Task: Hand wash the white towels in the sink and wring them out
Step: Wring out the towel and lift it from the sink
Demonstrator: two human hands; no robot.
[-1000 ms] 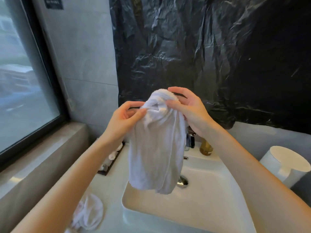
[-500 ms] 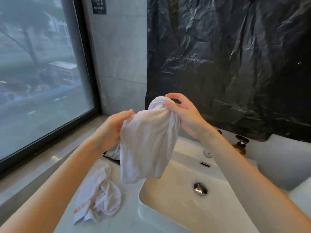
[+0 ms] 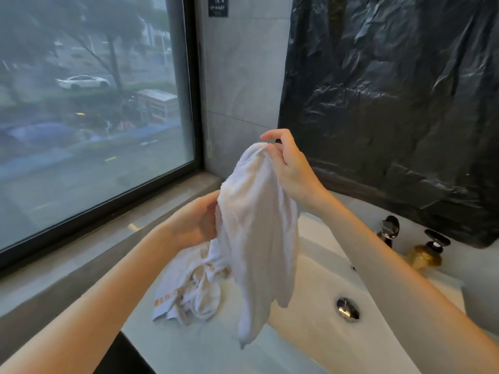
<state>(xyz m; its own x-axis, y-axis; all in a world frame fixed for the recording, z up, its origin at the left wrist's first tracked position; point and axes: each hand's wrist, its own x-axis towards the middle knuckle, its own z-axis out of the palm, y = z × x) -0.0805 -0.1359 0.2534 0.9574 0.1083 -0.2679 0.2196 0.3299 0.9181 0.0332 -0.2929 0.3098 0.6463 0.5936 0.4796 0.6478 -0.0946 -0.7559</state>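
The right hand (image 3: 289, 168) is raised and pinches the top corner of a white towel (image 3: 256, 233) between thumb and curled fingers, with the forefinger lifted clear. The left hand (image 3: 197, 220) is lower and well apart from the right, and grips the same towel's left edge at about mid-height. Its fingertips are hidden behind the cloth. The towel hangs limp between the two hands, untwisted, and its tail drops in front of the left rim of the sink (image 3: 318, 268). Contact with the rim cannot be confirmed. No drips are visible, and whether the cloth is wet cannot be told. A second towel (image 3: 189, 290), with orange lettering, lies crumpled on the counter (image 3: 202, 346) just left of the basin, outside it. Assessment: the held towel is not being wrung at this moment and appears to be opened out or inspected. The second towel shows no sign of handling, so at least one wash or wring probably remains. Containers: the sink shows no standing water and no running water. Its drain plug (image 3: 347, 309) is exposed and no towel lies in it. An amber pump bottle (image 3: 426, 255) stands behind the basin, apparently part-filled with amber liquid. A dark chrome fitting (image 3: 388, 228) stands beside it, but its function is unclear.
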